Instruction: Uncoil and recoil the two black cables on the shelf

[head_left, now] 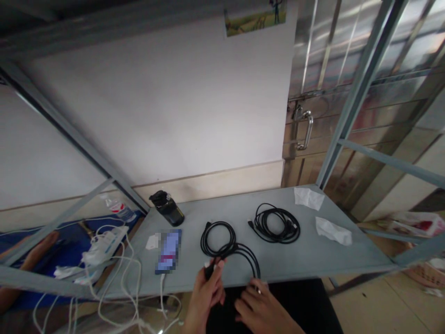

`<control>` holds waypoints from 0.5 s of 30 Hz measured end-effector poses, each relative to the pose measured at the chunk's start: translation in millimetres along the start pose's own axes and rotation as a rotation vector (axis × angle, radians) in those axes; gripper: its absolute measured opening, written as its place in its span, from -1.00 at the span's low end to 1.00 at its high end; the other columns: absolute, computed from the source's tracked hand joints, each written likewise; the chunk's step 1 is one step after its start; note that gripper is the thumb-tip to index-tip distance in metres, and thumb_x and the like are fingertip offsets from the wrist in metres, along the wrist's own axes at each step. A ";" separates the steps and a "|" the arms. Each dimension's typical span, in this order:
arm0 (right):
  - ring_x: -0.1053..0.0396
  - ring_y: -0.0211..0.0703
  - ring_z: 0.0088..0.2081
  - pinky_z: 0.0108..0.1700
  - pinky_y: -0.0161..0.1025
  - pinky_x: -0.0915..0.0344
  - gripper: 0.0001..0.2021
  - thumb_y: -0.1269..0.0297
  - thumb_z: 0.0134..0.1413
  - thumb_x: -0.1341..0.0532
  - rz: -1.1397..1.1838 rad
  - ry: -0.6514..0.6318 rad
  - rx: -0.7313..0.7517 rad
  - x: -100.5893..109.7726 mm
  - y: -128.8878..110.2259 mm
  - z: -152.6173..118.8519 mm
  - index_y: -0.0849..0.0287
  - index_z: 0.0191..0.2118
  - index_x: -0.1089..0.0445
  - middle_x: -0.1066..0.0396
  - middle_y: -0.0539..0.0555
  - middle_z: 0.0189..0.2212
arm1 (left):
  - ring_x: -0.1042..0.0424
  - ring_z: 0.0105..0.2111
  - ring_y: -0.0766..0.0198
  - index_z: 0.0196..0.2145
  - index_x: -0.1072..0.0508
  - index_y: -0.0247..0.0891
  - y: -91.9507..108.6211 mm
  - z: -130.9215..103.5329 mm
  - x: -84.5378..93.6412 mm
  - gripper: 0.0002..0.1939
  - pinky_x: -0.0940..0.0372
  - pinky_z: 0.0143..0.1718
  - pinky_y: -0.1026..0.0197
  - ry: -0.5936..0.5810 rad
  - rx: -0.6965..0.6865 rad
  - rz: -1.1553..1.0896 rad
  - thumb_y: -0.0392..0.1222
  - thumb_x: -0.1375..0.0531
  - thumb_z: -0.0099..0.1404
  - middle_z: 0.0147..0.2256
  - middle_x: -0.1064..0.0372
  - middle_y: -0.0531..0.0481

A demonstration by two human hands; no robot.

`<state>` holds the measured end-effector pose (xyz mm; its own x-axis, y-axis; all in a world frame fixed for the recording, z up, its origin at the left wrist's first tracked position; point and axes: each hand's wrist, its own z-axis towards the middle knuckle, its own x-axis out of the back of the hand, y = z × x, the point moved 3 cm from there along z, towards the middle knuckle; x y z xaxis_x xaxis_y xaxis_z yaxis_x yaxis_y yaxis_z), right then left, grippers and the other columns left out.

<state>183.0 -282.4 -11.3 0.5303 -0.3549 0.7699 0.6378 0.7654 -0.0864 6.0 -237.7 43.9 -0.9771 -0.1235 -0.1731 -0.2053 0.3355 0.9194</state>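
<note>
A black cable [218,223] lies in loops on the grey table, its near part running to both hands at the front edge. My left hand [209,285] is closed around the cable and a black plug end, thumb on top. To its right, my right hand [255,304] has its fingers curled round the cable strands that arc down from the loops. Behind and to the right rests a second coiled black cable [276,225], touched by neither hand.
On the grey table [295,260] stand a black bottle [168,208] and a phone [169,250] on a white cord. Two white tissues [333,231] lie at the right. White cables [121,278] tangle at the left, near another person's arm [38,253]. Metal posts frame both sides.
</note>
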 end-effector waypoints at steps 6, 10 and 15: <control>-0.54 0.00 0.01 0.35 0.03 -0.41 -0.95 0.38 0.50 -0.34 0.010 -0.201 -0.063 -33.2 44.6 100.0 0.18 -0.03 -0.57 -0.58 0.09 -0.14 | -0.38 -0.52 0.13 0.12 -0.47 -0.24 57.6 86.7 41.5 -0.22 -0.37 -0.44 0.11 0.235 -0.432 0.330 0.42 -0.47 0.24 -0.52 -0.32 0.14; -0.54 0.10 0.15 0.35 0.12 -0.47 -0.87 0.40 0.46 -0.34 0.051 -0.232 -0.203 -56.5 58.0 113.7 0.20 0.02 -0.62 -0.58 0.19 0.04 | -0.56 0.16 -0.33 0.22 -0.47 -0.28 55.4 116.3 68.2 -0.24 -0.44 0.23 -0.34 0.434 -0.645 0.735 0.38 -0.32 0.35 0.03 -0.56 -0.34; -0.59 0.04 0.13 0.24 0.00 -0.60 -0.69 0.53 0.38 -0.26 0.243 0.011 -0.361 -24.6 44.6 41.8 0.05 0.09 -0.56 -0.57 0.14 0.10 | -0.33 0.46 -0.41 0.34 -0.52 -0.17 11.8 94.6 73.0 -0.41 -0.15 0.50 -0.48 0.345 -0.784 0.889 0.16 -0.29 0.50 0.40 -0.41 -0.38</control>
<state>175.0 -217.2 -7.8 0.6940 -0.1944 0.6933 0.6467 0.5917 -0.4814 -73.0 -154.4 8.6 -0.6702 -0.4185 0.6130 0.7276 -0.2074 0.6539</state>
